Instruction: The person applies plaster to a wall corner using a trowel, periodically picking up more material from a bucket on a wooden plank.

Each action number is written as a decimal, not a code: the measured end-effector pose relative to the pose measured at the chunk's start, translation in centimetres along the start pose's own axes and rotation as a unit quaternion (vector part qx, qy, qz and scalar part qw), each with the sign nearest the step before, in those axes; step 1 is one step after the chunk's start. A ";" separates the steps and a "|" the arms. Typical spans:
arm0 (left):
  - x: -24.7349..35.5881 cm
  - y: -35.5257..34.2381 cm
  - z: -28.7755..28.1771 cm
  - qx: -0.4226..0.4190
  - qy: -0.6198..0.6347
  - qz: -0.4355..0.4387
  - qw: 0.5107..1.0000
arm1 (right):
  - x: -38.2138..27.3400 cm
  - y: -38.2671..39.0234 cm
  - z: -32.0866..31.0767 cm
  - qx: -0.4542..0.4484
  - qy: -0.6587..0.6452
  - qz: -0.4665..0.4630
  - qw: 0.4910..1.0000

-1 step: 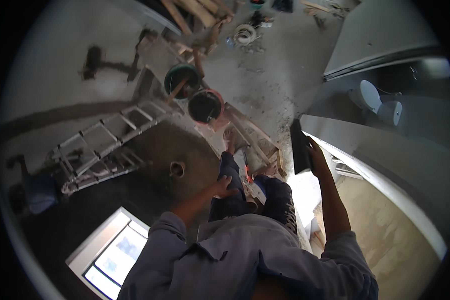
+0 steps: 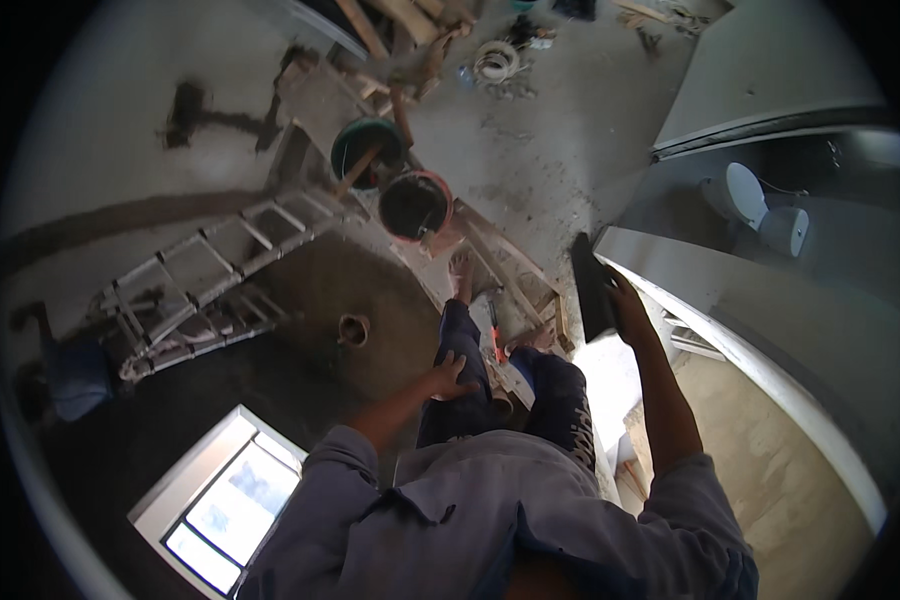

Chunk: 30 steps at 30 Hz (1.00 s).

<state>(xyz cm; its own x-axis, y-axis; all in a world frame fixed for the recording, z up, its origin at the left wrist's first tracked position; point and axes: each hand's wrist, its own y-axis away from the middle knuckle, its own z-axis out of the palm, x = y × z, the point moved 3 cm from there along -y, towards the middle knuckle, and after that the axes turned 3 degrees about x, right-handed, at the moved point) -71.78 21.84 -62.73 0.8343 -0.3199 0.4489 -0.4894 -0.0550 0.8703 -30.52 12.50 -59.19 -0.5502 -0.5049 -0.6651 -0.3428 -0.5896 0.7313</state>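
Observation:
My right hand (image 2: pixel 628 312) is closed round the grip of a dark plastering float (image 2: pixel 592 292), a long flat blade held out on the right beside the bright wall edge. My left hand (image 2: pixel 450 380) rests on my left leg just above the knee, its fingers spread and holding nothing. Between my bare feet a hammer (image 2: pixel 496 335) with an orange-red handle lies on the boards. Ahead of my left foot stands a red-rimmed bucket (image 2: pixel 413 210) with dark contents. Touching it is a green bucket (image 2: pixel 367 140), which has a wooden stick leaning in it.
I stand on wooden planks (image 2: pixel 505 265). A metal ladder (image 2: pixel 205 265) is at the left, near a round pipe opening (image 2: pixel 353 330). A bright window (image 2: pixel 232 510) shows lower left. Loose timber and a coiled hose (image 2: pixel 497 62) lie far ahead. A toilet (image 2: pixel 760 205) is at the right.
My right hand and the plastering float have shifted slightly left, and the float's blade is tilted a little more. My left hand stays on my leg.

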 end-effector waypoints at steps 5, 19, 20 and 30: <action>1.1 -1.9 2.7 0.077 -0.002 -0.116 0.990 | 2.8 -14.4 12.3 -0.147 0.297 -0.019 0.943; -13.1 -25.7 -12.8 0.350 0.601 -0.069 0.715 | 7.2 -28.3 26.2 -0.094 0.087 0.120 0.984; -15.4 -27.6 -10.9 0.444 0.475 -0.059 0.758 | 7.6 -29.4 28.7 -0.123 0.120 0.119 0.978; -10.7 -23.3 -13.6 0.436 0.437 -0.101 0.780 | 14.0 -43.7 37.7 -0.103 0.581 -0.114 0.799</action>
<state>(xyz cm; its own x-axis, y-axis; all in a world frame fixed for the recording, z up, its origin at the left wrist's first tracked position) -65.89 39.41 -85.02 0.5849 0.5238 0.6193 0.0056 -0.7661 0.6427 -51.92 54.99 -94.78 0.6292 -0.5427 -0.5563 -0.1338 -0.7808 0.6104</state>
